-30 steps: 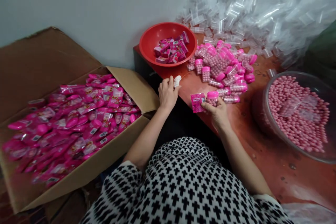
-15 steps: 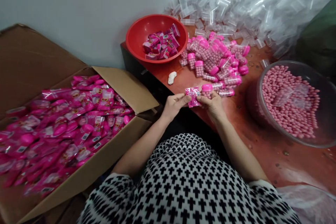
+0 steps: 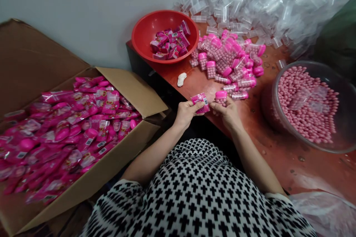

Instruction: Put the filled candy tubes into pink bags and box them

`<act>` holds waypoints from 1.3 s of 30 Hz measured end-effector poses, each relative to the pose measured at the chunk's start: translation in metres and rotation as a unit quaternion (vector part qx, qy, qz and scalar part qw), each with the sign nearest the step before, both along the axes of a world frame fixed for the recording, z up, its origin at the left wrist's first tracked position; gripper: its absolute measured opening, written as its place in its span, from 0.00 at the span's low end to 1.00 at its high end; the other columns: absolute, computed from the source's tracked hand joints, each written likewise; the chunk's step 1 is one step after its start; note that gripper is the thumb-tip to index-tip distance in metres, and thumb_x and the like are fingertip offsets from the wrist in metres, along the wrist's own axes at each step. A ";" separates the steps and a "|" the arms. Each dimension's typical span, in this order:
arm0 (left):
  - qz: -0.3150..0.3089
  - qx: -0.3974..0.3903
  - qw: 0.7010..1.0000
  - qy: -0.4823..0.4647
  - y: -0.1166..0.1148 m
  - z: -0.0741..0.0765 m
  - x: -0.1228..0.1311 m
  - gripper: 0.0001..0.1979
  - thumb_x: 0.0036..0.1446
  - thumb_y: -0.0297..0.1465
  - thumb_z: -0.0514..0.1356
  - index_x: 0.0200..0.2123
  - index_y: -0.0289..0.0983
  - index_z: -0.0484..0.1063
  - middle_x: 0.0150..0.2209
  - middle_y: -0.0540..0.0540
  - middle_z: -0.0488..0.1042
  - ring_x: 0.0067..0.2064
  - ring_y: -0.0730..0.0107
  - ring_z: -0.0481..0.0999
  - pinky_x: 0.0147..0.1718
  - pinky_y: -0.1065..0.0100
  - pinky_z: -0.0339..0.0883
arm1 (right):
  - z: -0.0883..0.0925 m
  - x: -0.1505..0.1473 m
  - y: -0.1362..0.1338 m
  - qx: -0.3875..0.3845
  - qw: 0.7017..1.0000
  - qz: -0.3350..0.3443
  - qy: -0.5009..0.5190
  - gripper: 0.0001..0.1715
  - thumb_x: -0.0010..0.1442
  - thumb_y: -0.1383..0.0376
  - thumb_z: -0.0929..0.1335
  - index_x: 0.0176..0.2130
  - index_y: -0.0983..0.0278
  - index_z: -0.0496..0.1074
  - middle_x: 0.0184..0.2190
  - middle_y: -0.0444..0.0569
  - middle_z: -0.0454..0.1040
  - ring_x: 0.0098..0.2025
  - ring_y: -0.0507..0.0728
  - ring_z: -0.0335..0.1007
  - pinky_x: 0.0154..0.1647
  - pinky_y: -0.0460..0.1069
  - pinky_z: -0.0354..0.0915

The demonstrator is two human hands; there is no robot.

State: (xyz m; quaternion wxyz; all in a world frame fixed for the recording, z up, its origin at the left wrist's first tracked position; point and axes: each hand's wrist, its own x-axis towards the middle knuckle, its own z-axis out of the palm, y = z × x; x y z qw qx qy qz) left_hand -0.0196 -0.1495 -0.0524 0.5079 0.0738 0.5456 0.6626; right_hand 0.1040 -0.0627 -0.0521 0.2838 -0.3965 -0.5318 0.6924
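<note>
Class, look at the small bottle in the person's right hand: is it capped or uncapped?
Capped. The small bottle in the right hand carries a pink cap on top, with pink balls showing below it.

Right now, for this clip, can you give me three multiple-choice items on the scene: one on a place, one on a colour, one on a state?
1. Where does the red bowl of pink packets stand?
A. at the table's far left corner, by the wall
B. inside the cardboard box
C. on the person's lap

2. What colour is the cap of the small bottle in the right hand?
A. white
B. pink
C. green

3. What state is the cardboard box in?
A. taped shut
B. open and bare
C. open, holding many pink packs

Answers:
1 A, the bowl sits on the red table next to the wall.
2 B, a pink cap tops the clear bottle of pink balls.
3 C, its flaps are spread and pink packs fill it, while the left hand holds a pink packet.
</note>
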 end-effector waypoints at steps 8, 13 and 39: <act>0.027 -0.007 0.997 -0.078 0.006 0.001 0.002 0.19 0.33 0.37 0.73 0.24 0.30 0.72 0.22 0.47 0.74 0.23 0.72 0.74 0.24 0.70 0.70 | 0.005 0.007 -0.006 -0.001 1.000 0.007 0.005 0.18 0.46 0.58 0.74 0.33 0.62 0.65 0.21 0.38 0.70 0.18 0.47 0.61 0.18 0.43 0.57; 0.053 -0.014 0.980 -0.190 0.010 -0.001 0.001 0.15 0.42 0.35 0.70 0.26 0.31 0.71 0.24 0.47 0.75 0.25 0.72 0.76 0.27 0.71 0.71 | 0.009 0.014 -0.025 0.023 0.998 0.051 0.007 0.17 0.56 0.50 0.67 0.37 0.60 0.65 0.27 0.41 0.72 0.23 0.49 0.68 0.20 0.44 0.64; 0.068 0.038 0.968 -0.240 0.017 0.004 0.015 0.18 0.40 0.36 0.71 0.28 0.33 0.69 0.24 0.49 0.75 0.24 0.74 0.74 0.26 0.72 0.68 | 0.000 0.008 -0.046 0.149 0.982 0.045 -0.106 0.16 0.61 0.52 0.62 0.33 0.61 0.59 0.17 0.36 0.67 0.13 0.47 0.64 0.12 0.40 0.59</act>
